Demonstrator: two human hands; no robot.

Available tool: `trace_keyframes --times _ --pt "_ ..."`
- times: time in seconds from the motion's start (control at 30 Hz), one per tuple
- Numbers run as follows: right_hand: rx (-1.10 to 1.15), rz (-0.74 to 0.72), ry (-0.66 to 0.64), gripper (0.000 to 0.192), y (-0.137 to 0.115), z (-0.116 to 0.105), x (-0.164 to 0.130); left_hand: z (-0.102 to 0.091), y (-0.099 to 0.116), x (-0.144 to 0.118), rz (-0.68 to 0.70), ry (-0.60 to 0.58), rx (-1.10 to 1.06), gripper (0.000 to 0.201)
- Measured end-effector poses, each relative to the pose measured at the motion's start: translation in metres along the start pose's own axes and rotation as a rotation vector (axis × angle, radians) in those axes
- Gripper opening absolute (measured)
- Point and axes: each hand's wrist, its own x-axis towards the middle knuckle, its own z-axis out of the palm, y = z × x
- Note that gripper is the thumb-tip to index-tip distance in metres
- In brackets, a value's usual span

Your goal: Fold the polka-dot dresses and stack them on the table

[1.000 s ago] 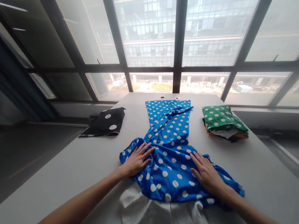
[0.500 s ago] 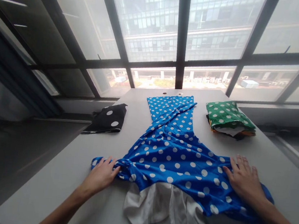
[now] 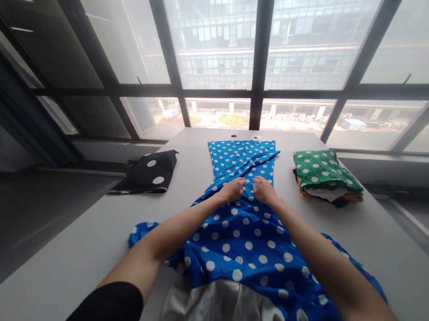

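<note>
A blue dress with white polka dots lies flat on the grey table, its white lining showing at the near hem. Its narrow top points toward the window and its skirt is spread wide toward me. My left hand and my right hand rest side by side on the dress at its waist, fingers curled down onto the fabric. Whether they pinch the cloth or only press on it is unclear.
A folded stack with a green polka-dot garment on top sits at the table's far right. A black garment with white dots lies at the far left edge. Large windows stand just behind the table's far end.
Both hands left the skirt's outer edges and came together at the middle of the dress near the waist. The skirt now lies spread wide.
</note>
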Motion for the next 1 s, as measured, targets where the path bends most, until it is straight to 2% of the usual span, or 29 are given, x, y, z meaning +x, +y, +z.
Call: trace_keyframes --times 0.07,0.17,0.33,0.43,0.5,0.57,0.6,0.67,0.73,0.8,0.83,0.9,0.93,1.0 --pt "-0.014 -0.003 -0.038 0.057 0.011 0.008 0.011 0.007 -0.015 0.021 -0.060 0.000 0.029 0.044" --pt "-0.043 0.012 -0.087 0.062 0.032 0.019 0.010 -0.003 -0.055 0.033 -0.236 0.027 0.083 0.051" --pt "-0.102 0.077 -0.084 0.064 0.064 0.033 -0.019 -0.038 -0.139 0.009 -0.613 0.072 0.153 0.061" --pt "-0.157 0.100 -0.068 0.064 0.076 0.034 -0.040 -0.054 -0.168 -0.007 -0.728 0.082 0.202 0.061" --pt "-0.174 0.117 -0.076 0.062 0.076 0.029 -0.046 -0.059 -0.168 -0.006 -0.749 0.111 0.247 0.067" --pt "-0.157 0.148 -0.056 0.057 0.070 0.019 -0.038 -0.059 -0.153 0.008 -0.644 0.181 0.281 0.071" --pt "-0.140 0.160 -0.033 0.055 0.065 0.014 -0.029 -0.056 -0.140 0.019 -0.521 0.212 0.268 0.069" --pt "-0.102 0.163 0.017 0.051 0.056 0.005 -0.004 -0.048 -0.109 0.044 -0.157 0.191 0.173 0.061" --pt "-0.083 0.152 0.043 0.049 0.049 0.000 0.025 -0.034 -0.079 0.067 0.171 0.023 0.060 0.055" --pt "-0.077 0.157 0.056 0.051 0.050 0.002 0.048 -0.021 -0.058 0.082 0.313 -0.116 0.019 0.046" --pt "-0.074 0.166 0.063 0.054 0.053 0.004 0.056 -0.016 -0.054 0.086 0.328 -0.148 0.020 0.040" --pt "-0.071 0.197 0.066 0.063 0.062 0.013 0.063 -0.014 -0.059 0.085 0.299 -0.157 0.037 0.035" --pt "-0.071 0.216 0.061 0.067 0.068 0.018 0.063 -0.018 -0.068 0.082 0.246 -0.141 0.055 0.036" --pt "-0.072 0.256 0.043 0.070 0.078 0.029 0.059 -0.033 -0.095 0.070 0.055 -0.065 0.111 0.039"
